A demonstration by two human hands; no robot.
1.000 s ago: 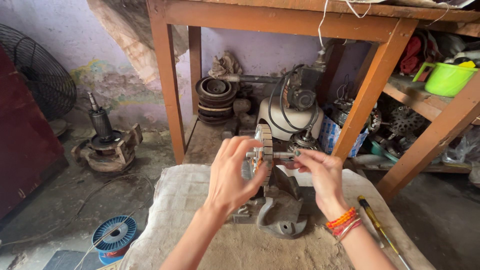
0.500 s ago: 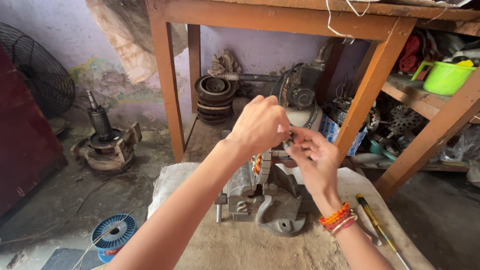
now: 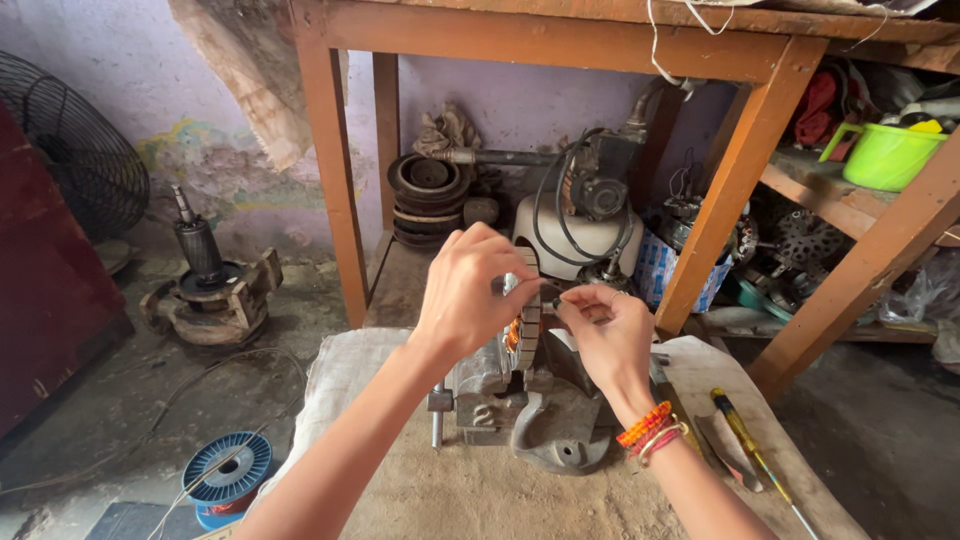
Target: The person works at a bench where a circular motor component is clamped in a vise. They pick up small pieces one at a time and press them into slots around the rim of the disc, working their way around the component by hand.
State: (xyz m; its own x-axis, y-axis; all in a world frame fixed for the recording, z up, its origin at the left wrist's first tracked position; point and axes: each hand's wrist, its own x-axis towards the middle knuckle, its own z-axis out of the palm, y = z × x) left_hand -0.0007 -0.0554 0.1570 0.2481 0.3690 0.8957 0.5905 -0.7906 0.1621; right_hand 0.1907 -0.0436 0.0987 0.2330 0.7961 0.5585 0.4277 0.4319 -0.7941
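Behind and above both hands stands an orange wooden table frame [image 3: 335, 170], its legs rising on either side of them. Under the hands lies a sack-covered work surface [image 3: 400, 480], and on it, directly below them, sits a grey metal vise [image 3: 530, 405]. Clamped upright in the vise, between the two hands, is a ring-shaped motor stator [image 3: 528, 305] with copper winding showing at its lower edge. The left hand [image 3: 470, 290] curls over the stator's left face, fingers bent and pressed around its rim. The right hand [image 3: 610, 335] is just beside the stator's right face, thumb and forefinger pinched together at its edge; what they pinch is too small to tell. Right of the right wrist lies a yellow-handled screwdriver [image 3: 745, 440]. Down left of the left forearm rests a blue wire spool [image 3: 228, 470].
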